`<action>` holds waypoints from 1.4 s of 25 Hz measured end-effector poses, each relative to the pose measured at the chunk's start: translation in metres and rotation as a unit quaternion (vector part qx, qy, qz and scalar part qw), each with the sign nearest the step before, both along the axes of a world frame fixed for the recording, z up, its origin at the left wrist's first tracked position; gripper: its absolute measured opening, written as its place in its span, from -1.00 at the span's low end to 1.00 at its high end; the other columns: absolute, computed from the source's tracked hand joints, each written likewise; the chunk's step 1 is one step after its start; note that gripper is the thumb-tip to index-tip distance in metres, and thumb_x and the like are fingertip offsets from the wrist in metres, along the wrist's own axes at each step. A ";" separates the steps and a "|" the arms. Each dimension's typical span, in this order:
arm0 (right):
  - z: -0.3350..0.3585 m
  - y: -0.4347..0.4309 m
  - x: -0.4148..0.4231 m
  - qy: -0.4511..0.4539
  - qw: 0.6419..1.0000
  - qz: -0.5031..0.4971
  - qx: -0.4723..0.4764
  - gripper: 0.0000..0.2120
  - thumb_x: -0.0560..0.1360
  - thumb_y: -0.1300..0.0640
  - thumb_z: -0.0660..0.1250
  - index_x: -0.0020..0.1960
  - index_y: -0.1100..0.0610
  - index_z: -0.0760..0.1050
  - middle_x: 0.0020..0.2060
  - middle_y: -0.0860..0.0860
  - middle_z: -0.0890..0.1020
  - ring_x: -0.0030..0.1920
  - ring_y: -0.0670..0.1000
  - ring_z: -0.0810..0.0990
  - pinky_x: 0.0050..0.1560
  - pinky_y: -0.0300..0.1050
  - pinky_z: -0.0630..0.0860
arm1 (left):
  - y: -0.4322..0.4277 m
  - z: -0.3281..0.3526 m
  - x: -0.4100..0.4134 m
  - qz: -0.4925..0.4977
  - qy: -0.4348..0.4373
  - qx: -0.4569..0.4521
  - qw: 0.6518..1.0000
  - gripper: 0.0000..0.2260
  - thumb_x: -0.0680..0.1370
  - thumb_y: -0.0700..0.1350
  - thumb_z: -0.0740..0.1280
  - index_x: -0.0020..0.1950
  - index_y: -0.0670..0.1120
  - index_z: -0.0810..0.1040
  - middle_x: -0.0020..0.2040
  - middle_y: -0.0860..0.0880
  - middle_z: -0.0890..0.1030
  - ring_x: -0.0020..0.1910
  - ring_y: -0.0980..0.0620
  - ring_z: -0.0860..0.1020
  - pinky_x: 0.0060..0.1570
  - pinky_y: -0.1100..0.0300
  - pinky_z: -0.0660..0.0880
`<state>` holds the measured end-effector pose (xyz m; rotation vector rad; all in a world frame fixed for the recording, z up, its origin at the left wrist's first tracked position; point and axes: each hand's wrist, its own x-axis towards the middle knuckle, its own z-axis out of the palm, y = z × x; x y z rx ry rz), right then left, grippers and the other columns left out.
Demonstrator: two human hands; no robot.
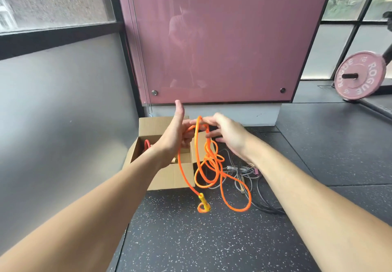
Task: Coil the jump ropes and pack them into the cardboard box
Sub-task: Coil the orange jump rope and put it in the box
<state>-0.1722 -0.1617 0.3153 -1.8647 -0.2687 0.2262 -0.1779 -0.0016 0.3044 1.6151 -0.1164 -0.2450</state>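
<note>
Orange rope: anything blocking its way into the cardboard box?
Nothing visible. The cardboard box is open, a red rope inside; the orange rope hangs from the left hand and right hand over its near corner.

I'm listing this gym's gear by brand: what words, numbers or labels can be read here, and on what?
"ROGUE": white letters on the pink weight plate, right side.
"ROGUE": same plate, left side.
"10": small numerals by the plate's rim, top and bottom; blurred, so only likely.
Cardboard box and orange jump rope: no print visible.
</note>
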 end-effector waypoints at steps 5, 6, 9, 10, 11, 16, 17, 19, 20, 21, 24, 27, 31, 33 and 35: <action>-0.018 -0.006 0.001 -0.249 0.932 -0.076 -0.253 -0.57 0.52 0.18 0.40 0.28 -0.23 0.50 -0.09 0.01 0.50 -0.05 0.04 0.53 -0.04 -0.11 0.46 | 0.000 -0.008 0.005 0.043 -0.089 0.078 0.992 -0.65 0.64 0.19 0.27 -0.09 -0.02 0.69 -0.41 0.14 0.45 -0.31 0.08 0.40 -0.24 0.16 0.41; -0.019 -0.011 0.002 -0.273 0.927 -0.093 -0.238 -0.59 0.52 0.21 0.41 0.26 -0.20 0.52 -0.13 0.01 0.49 -0.11 0.05 0.56 -0.06 -0.10 0.49 | -0.001 -0.006 0.008 0.069 -0.091 0.055 0.992 -0.67 0.69 0.09 0.22 -0.09 -0.03 0.68 -0.40 0.10 0.46 -0.33 0.09 0.43 -0.25 0.19 0.43; -0.022 -0.030 0.010 -0.276 0.941 -0.107 -0.165 -0.76 0.50 0.23 0.45 0.10 -0.04 0.67 -0.22 0.02 0.62 -0.25 0.05 0.71 -0.10 0.07 0.65 | 0.011 -0.007 0.020 0.137 -0.052 0.029 0.989 -0.67 0.73 -0.03 0.12 -0.12 -0.04 0.57 -0.32 0.03 0.65 -0.28 0.05 0.62 -0.20 0.13 0.55; -0.021 -0.035 0.010 -0.282 0.940 -0.118 -0.153 -0.82 0.50 0.23 0.45 0.04 0.01 0.69 -0.24 0.02 0.66 -0.28 0.02 0.72 -0.12 0.10 0.66 | 0.017 -0.011 0.023 0.165 -0.022 0.023 0.986 -0.69 0.73 -0.04 0.11 -0.10 -0.05 0.56 -0.28 0.00 0.68 -0.22 0.00 0.67 -0.18 0.10 0.58; -0.019 -0.040 0.010 -0.286 0.939 -0.141 -0.131 -0.87 0.52 0.23 0.44 -0.01 0.03 0.68 -0.25 0.02 0.68 -0.29 0.00 0.73 -0.13 0.12 0.67 | 0.025 -0.016 0.025 0.197 0.011 0.010 0.980 -0.71 0.72 -0.05 0.12 -0.08 -0.06 0.56 -0.24 -0.03 0.68 -0.19 -0.04 0.68 -0.18 0.07 0.59; 0.010 -0.046 -0.001 -0.144 0.929 -0.284 0.189 -0.94 0.70 0.09 0.21 0.09 0.05 0.43 -0.19 0.25 0.69 -0.41 0.13 0.70 -0.35 0.04 0.67 | 0.049 -0.030 0.028 0.275 0.113 0.042 0.954 -0.84 0.67 -0.18 0.20 0.21 -0.07 0.50 -0.01 -0.10 0.60 -0.11 -0.06 0.58 -0.30 0.06 0.56; 0.017 -0.042 -0.004 -0.115 0.925 -0.280 0.231 -0.93 0.71 0.07 0.16 0.11 0.04 0.39 -0.20 0.25 0.70 -0.44 0.14 0.68 -0.41 -0.02 0.64 | 0.046 -0.029 0.023 0.243 0.124 0.064 0.960 -0.80 0.65 -0.22 0.23 0.25 -0.05 0.48 0.07 -0.12 0.60 -0.05 -0.08 0.58 -0.23 0.01 0.60; 0.026 -0.028 -0.009 -0.084 0.927 -0.255 0.261 -0.91 0.73 0.04 0.11 0.15 0.03 0.34 -0.24 0.17 0.73 -0.50 0.11 0.64 -0.49 -0.13 0.57 | 0.037 -0.026 0.015 0.174 0.105 0.094 0.975 -0.65 0.57 -0.30 0.32 0.30 0.00 0.46 0.16 -0.16 0.58 0.03 -0.14 0.61 -0.04 -0.07 0.63; 0.028 -0.020 -0.010 -0.074 0.930 -0.246 0.264 -0.91 0.73 0.04 0.10 0.16 0.03 0.34 -0.26 0.15 0.74 -0.51 0.10 0.63 -0.51 -0.17 0.54 | 0.030 -0.024 0.012 0.155 0.070 0.096 0.981 -0.58 0.52 -0.34 0.35 0.30 0.02 0.46 0.17 -0.15 0.58 0.02 -0.14 0.61 -0.01 -0.09 0.62; 0.029 -0.012 -0.012 -0.059 0.929 -0.242 0.273 -0.90 0.73 0.05 0.09 0.17 0.04 0.34 -0.28 0.15 0.73 -0.51 0.10 0.63 -0.52 -0.18 0.52 | 0.021 -0.021 0.008 0.150 0.026 0.087 0.984 -0.52 0.48 -0.36 0.37 0.31 0.04 0.45 0.16 -0.12 0.58 0.01 -0.12 0.60 0.00 -0.07 0.61; 0.032 0.001 -0.016 0.039 0.891 -0.262 0.369 -0.90 0.73 0.11 0.09 0.18 0.07 0.34 -0.37 0.17 0.70 -0.49 0.06 0.65 -0.52 -0.21 0.52 | -0.001 -0.005 0.002 0.193 -0.124 0.025 0.973 -0.47 0.50 -0.27 0.38 0.40 0.09 0.39 0.18 -0.03 0.53 0.11 0.00 0.57 0.04 0.27 0.53; 0.039 -0.003 -0.016 0.096 0.841 -0.261 0.465 -0.87 0.72 0.15 0.10 0.19 0.08 0.41 -0.48 0.07 0.65 -0.56 -0.07 0.57 -0.57 -0.30 0.43 | -0.009 -0.001 -0.001 0.225 -0.302 0.078 0.923 -0.72 0.56 0.00 0.31 0.28 0.11 0.46 0.23 0.01 0.47 0.23 0.08 0.49 0.22 0.22 0.41; 0.043 -0.011 -0.012 0.059 0.843 -0.247 0.473 -0.84 0.72 0.13 0.13 0.08 0.07 0.48 -0.53 -0.02 0.54 -0.63 -0.15 0.36 -0.63 -0.33 0.23 | -0.013 -0.017 -0.009 -0.066 -0.196 0.115 0.972 -0.69 0.69 0.09 0.16 0.01 -0.11 0.54 -0.16 -0.13 0.65 -0.17 0.11 0.62 -0.07 0.13 0.53; 0.038 -0.023 -0.009 -0.015 0.868 -0.289 0.404 -0.84 0.71 0.10 0.16 0.08 0.03 0.52 -0.53 -0.01 0.49 -0.64 -0.14 0.30 -0.62 -0.30 0.20 | -0.016 -0.023 -0.009 -0.085 -0.138 0.155 0.974 -0.74 0.74 -0.06 0.12 -0.07 -0.10 0.46 -0.34 -0.11 0.55 -0.39 0.07 0.60 -0.27 0.14 0.50; 0.025 -0.039 -0.003 -0.149 0.913 -0.316 0.213 -0.83 0.69 0.05 0.20 0.09 -0.06 0.58 -0.53 -0.01 0.46 -0.60 -0.12 0.34 -0.53 -0.27 0.30 | -0.012 -0.022 -0.002 0.036 -0.141 0.124 0.982 -0.75 0.73 -0.07 0.10 -0.11 -0.06 0.43 -0.37 -0.10 0.45 -0.49 0.04 0.51 -0.38 0.15 0.48</action>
